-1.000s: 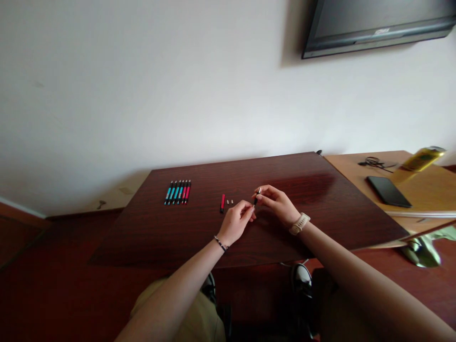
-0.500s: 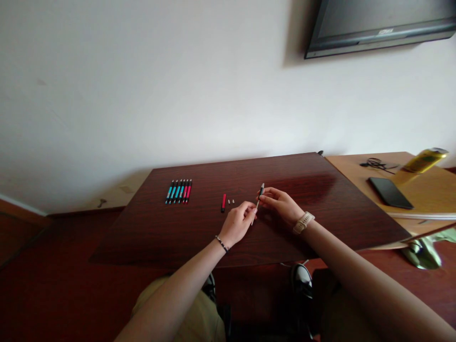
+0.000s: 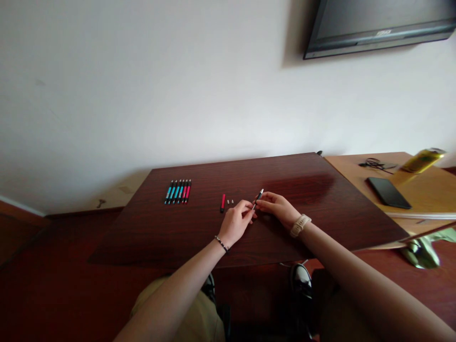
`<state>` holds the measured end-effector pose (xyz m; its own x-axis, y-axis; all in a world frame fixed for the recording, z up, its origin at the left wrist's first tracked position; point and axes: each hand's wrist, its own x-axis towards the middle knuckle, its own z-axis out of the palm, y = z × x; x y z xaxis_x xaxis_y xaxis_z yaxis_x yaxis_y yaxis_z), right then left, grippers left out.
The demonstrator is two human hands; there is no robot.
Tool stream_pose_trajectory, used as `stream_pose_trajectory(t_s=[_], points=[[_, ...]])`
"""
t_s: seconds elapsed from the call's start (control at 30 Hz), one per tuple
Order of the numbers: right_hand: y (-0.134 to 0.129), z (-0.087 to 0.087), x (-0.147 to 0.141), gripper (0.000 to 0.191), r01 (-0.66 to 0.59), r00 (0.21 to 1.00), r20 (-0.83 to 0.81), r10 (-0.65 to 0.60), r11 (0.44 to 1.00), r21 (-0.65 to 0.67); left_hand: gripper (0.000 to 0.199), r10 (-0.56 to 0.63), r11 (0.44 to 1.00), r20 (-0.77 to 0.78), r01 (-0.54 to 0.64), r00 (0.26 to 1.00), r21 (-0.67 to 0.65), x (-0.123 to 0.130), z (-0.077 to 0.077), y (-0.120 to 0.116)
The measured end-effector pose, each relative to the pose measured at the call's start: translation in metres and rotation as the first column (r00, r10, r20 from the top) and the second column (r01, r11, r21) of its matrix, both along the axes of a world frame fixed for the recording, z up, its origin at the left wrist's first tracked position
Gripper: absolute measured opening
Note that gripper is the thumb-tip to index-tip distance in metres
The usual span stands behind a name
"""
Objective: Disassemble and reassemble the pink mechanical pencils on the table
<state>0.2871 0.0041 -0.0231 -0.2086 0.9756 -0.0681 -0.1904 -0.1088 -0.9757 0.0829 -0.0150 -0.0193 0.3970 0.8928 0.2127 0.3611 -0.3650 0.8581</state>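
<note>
— Could you tell me, please, what the hands are holding?
— Yes. The left hand has its fingertips pinched together on the lower, thin end of a pen piece. The right hand holds the same piece by its black part, with thumb and fingers closed on it.
— And where exactly is this piece?
— It is between the two hands, over the dark bench. It is tilted, and its silver tip points upward and forward. If it touches the bench, I cannot tell.
— What is lying near the hands?
— To the left of them is a red and black tube, and just beside it two small pale pieces.
— And farther to the left?
— There is a row of pens, first blue ones, then red ones. On the lighter bench at the right are a phone and a yellow can.
</note>
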Motion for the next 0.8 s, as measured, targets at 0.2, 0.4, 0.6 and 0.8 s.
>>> stream_pose_trajectory(t_s=[0.2, 0.4, 0.6, 0.8], points=[[-0.006, 0.001, -0.011, 0.041, -0.064, 0.993, 0.106, 0.052, 0.992, 0.111, 0.019, 0.008, 0.999, 0.069, -0.005, 0.998, -0.040, 0.001, 0.002, -0.002], [-0.003, 0.005, 0.000, 0.036, 0.054, 0.994, -0.089, -0.064, 0.992, -0.110, 0.050, -0.139, 0.990, 0.095, 0.138, 0.986, 0.014, 0.003, 0.007, -0.007], [-0.006, 0.007, 0.005, 0.037, 0.003, 0.998, -0.064, -0.009, 0.995, -0.104, 0.054, -0.105, 0.992, 0.010, 0.104, 0.994, 0.066, 0.003, 0.005, -0.006], [-0.007, -0.001, -0.001, 0.041, -0.014, 0.993, 0.114, 0.011, 1.000, 0.021, 0.067, -0.052, 0.995, -0.060, 0.056, 0.997, 0.080, 0.003, 0.006, -0.008]])
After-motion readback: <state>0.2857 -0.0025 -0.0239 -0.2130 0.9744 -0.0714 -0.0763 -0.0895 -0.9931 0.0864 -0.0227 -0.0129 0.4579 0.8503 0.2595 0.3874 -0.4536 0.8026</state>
